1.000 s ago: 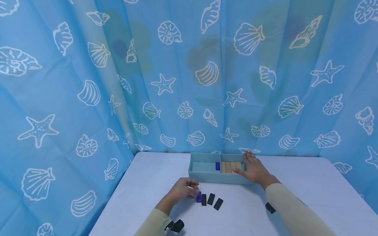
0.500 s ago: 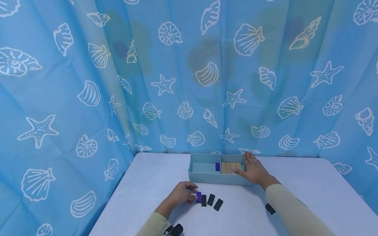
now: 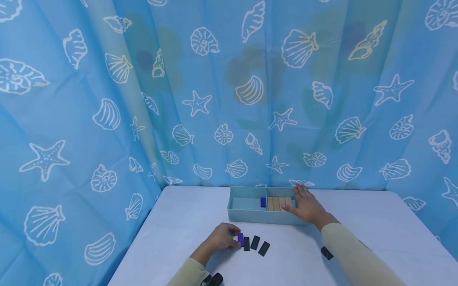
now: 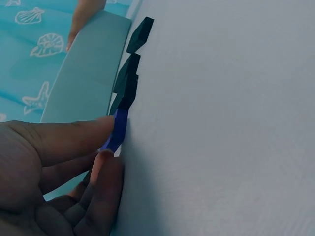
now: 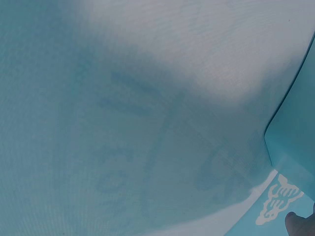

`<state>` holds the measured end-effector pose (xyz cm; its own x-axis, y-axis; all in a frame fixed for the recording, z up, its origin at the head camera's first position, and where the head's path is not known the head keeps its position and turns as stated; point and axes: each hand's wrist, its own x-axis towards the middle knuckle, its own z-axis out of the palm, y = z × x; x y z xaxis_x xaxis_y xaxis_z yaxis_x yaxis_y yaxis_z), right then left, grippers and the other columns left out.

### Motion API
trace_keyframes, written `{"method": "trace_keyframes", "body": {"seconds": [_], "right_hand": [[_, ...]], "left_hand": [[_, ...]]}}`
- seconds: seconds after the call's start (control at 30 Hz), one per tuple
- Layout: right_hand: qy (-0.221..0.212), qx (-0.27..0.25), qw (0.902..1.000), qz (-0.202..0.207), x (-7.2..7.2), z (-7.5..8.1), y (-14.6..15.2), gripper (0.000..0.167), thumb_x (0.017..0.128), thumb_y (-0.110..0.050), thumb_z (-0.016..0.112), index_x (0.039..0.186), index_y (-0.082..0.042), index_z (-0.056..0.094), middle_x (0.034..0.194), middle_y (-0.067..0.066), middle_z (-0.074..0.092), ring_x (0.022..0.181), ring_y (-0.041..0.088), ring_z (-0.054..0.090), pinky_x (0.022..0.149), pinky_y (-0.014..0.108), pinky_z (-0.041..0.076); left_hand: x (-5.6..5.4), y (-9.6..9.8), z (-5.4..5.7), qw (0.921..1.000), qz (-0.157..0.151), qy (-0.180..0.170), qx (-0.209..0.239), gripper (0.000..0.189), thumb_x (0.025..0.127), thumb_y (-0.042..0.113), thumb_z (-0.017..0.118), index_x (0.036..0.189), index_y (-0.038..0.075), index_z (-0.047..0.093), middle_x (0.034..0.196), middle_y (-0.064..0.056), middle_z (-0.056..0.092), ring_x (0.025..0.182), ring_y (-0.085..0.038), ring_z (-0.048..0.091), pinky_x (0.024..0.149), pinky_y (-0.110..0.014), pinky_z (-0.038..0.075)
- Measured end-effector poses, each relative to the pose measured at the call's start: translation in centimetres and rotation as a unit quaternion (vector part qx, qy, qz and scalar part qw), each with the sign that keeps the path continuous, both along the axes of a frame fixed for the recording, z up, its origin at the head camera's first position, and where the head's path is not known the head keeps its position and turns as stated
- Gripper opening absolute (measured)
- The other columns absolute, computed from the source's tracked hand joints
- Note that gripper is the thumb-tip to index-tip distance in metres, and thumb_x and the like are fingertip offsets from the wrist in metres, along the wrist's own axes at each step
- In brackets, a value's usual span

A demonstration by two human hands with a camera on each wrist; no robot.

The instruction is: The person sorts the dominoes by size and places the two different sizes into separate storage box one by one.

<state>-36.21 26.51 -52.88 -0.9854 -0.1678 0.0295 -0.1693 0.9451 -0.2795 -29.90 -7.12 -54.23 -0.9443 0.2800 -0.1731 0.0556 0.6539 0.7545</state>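
Observation:
My left hand (image 3: 222, 236) is low over the table, thumb and a finger pinching a small purple block (image 3: 240, 239) by its ends. In the left wrist view this purple block (image 4: 119, 129) lies between the fingertips at the table surface. Beside it, to the right, lie three black blocks (image 3: 255, 242), the nearest one almost against it. My right hand (image 3: 308, 207) rests across the right end of a pale blue two-compartment box (image 3: 250, 215), fingers extended at the far wall and thumb reaching over the wooden blocks (image 3: 276, 203). The right wrist view shows only a fingertip (image 5: 301, 224).
The box's left compartment holds another purple block (image 3: 262, 202) against the divider; several wooden blocks fill much of the right one. The white-covered table (image 3: 179, 222) meets a blue shell-patterned curtain (image 3: 222, 99) behind the box and at the left.
My left hand has come down slightly and its fingertips have closed in on the ends of the purple block. The right hand stays on the box; the black blocks stay put.

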Motion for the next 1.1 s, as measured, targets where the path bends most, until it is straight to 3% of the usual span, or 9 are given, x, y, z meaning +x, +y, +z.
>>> {"method": "trace_keyframes", "body": {"seconds": [0.13, 0.27, 0.53, 0.77, 0.93, 1.1], "right_hand": [[-0.003, -0.005, 1.0000, -0.001, 0.2, -0.3, -0.1, 0.109, 0.088, -0.073, 0.043, 0.149, 0.011, 0.012, 0.157, 0.029, 0.006, 0.143, 0.046, 0.003, 0.112, 0.061, 0.010], [-0.003, 0.000, 1.0000, -0.003, 0.3, -0.5, -0.3, 0.109, 0.088, -0.073, 0.043, 0.150, 0.011, 0.013, 0.157, 0.028, 0.006, 0.144, 0.045, 0.003, 0.113, 0.060, 0.011], [-0.004, 0.002, 1.0000, 0.000, 0.3, -0.1, -0.3, 0.107, 0.089, -0.072, 0.043, 0.149, 0.012, 0.012, 0.157, 0.029, 0.006, 0.143, 0.045, 0.003, 0.113, 0.060, 0.011], [0.003, 0.002, 1.0000, -0.001, 0.2, -0.1, -0.2, 0.107, 0.089, -0.072, 0.043, 0.150, 0.011, 0.013, 0.157, 0.029, 0.006, 0.144, 0.045, 0.004, 0.113, 0.059, 0.012], [0.000, 0.000, 1.0000, 0.001, 0.2, -0.1, -0.2, 0.107, 0.089, -0.072, 0.043, 0.149, 0.012, 0.012, 0.157, 0.029, 0.006, 0.144, 0.045, 0.003, 0.113, 0.060, 0.011], [0.010, 0.001, 0.9999, 0.001, 0.3, 0.3, -0.2, 0.106, 0.090, -0.071, 0.044, 0.149, 0.012, 0.014, 0.157, 0.029, 0.008, 0.143, 0.045, 0.005, 0.113, 0.059, 0.012]], "left_hand": [[0.1, -0.2, -0.5, 0.9989, -0.021, 0.028, -0.031, 0.037, 0.068, 0.008, 0.087, 0.102, 0.008, 0.072, 0.092, 0.002, 0.066, 0.091, -0.021, 0.061, 0.089, -0.045, 0.048], [0.4, -0.3, -0.5, 0.9985, -0.028, 0.037, -0.029, 0.037, 0.067, 0.005, 0.087, 0.097, 0.013, 0.068, 0.088, 0.003, 0.062, 0.082, -0.018, 0.057, 0.080, -0.041, 0.048], [0.8, -0.1, 0.2, 0.9999, -0.008, -0.003, 0.009, 0.043, 0.070, -0.002, 0.083, 0.103, 0.014, 0.061, 0.081, 0.002, 0.058, 0.072, -0.016, 0.056, 0.059, -0.031, 0.050], [1.0, 0.0, 0.3, 0.9997, -0.021, -0.001, 0.010, 0.044, 0.073, -0.002, 0.082, 0.111, 0.012, 0.065, 0.080, 0.001, 0.058, 0.071, -0.017, 0.056, 0.059, -0.032, 0.049], [1.2, 0.1, 0.3, 0.9996, -0.024, 0.015, -0.009, 0.037, 0.073, 0.001, 0.082, 0.105, 0.013, 0.068, 0.080, 0.004, 0.058, 0.074, -0.014, 0.056, 0.063, -0.032, 0.049], [1.3, 0.4, 0.7, 0.9990, -0.025, 0.036, 0.000, 0.031, 0.075, 0.000, 0.079, 0.101, 0.012, 0.067, 0.080, 0.004, 0.059, 0.072, -0.013, 0.057, 0.062, -0.031, 0.050]]}}
